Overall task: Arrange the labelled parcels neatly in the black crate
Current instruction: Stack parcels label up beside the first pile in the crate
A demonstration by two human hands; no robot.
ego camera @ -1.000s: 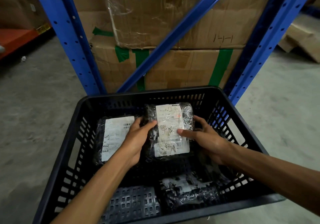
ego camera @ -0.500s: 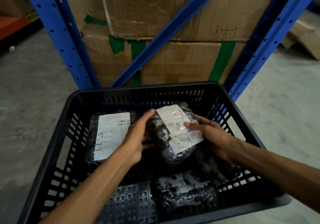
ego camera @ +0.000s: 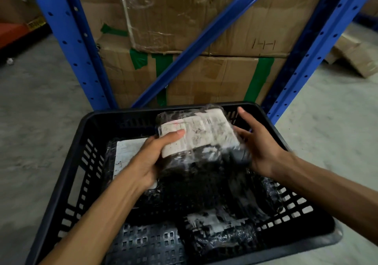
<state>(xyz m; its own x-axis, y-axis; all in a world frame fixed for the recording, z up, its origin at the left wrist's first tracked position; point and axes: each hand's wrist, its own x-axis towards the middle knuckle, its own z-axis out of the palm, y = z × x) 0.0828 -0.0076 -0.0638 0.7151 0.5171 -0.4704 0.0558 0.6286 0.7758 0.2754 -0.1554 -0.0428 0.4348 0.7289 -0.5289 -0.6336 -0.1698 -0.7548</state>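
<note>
Lifted and tilted since half a second ago: labelled parcel [ego camera: 196, 140], above my black crate [ego camera: 86, 162]. Left hand [ego camera: 147, 160] clamps its edge; right hand [ego camera: 259, 146], fingers spread, steadies it.

Glossy crinkled plastic wrap and matt paper label on parcel [ego camera: 196, 142]; matt perforated plastic crate [ego camera: 86, 162].
</note>
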